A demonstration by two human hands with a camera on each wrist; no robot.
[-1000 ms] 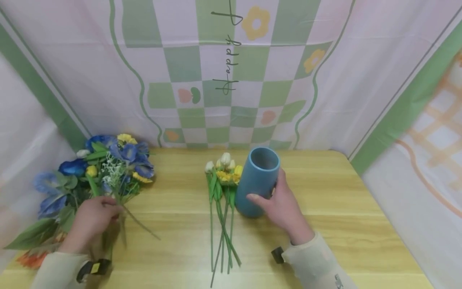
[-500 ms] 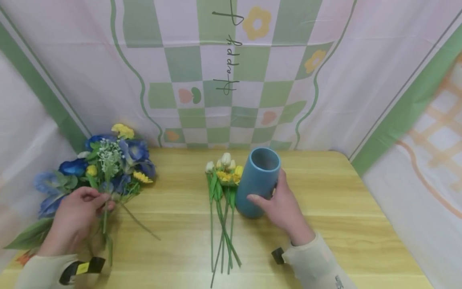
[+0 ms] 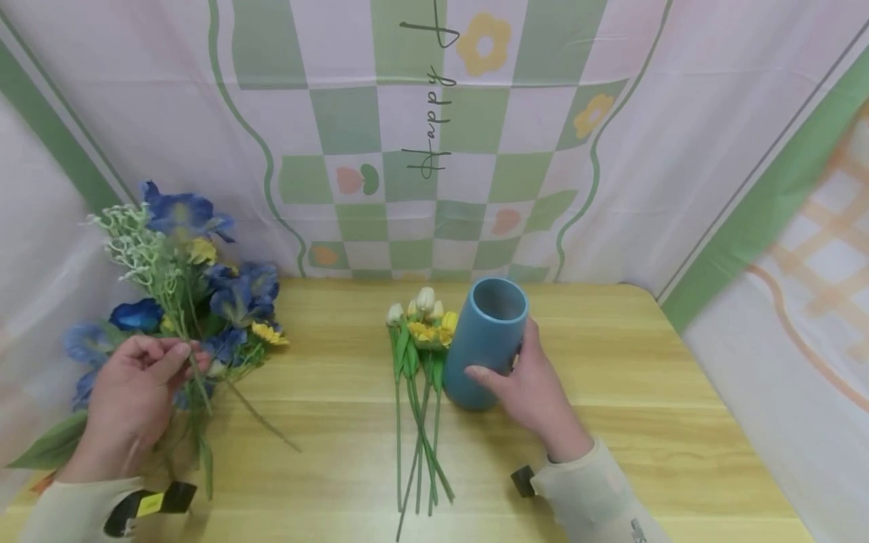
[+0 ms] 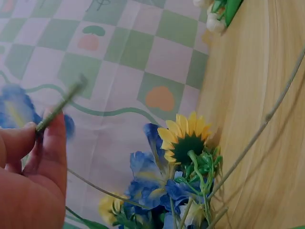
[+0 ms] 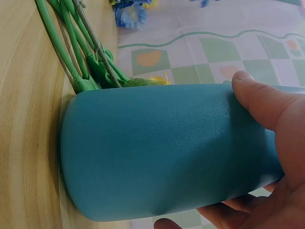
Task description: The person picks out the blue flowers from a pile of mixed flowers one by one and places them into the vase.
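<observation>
In the head view my left hand [image 3: 132, 396] pinches the stem of a pale green-white filler sprig [image 3: 139, 245] between thumb and fingers, above the flower pile at the left. A blue flower [image 3: 179, 211] stands raised behind the sprig; whether I hold it too, I cannot tell. The left wrist view shows the pinched stem [image 4: 62, 107] jutting past my fingertips. My right hand [image 3: 532, 388] grips a blue vase [image 3: 483, 351], thumb in front and fingers round the far side. The vase stands on the table, its mouth facing up. In the right wrist view its wall [image 5: 157, 148] hides most of the fingers.
White and yellow artificial flowers [image 3: 424, 332] lie beside the vase, green stems toward me. More blue flowers [image 3: 244, 302], a yellow one [image 3: 270, 333] and a loose brown stem [image 3: 265, 418] lie on the wooden table [image 3: 645, 422]. A checked cloth [image 3: 407, 151] hangs behind.
My left hand has drawn the sprig up and toward the left out of the pile, and a blue flower has risen near it. The right hand and vase stay put.
</observation>
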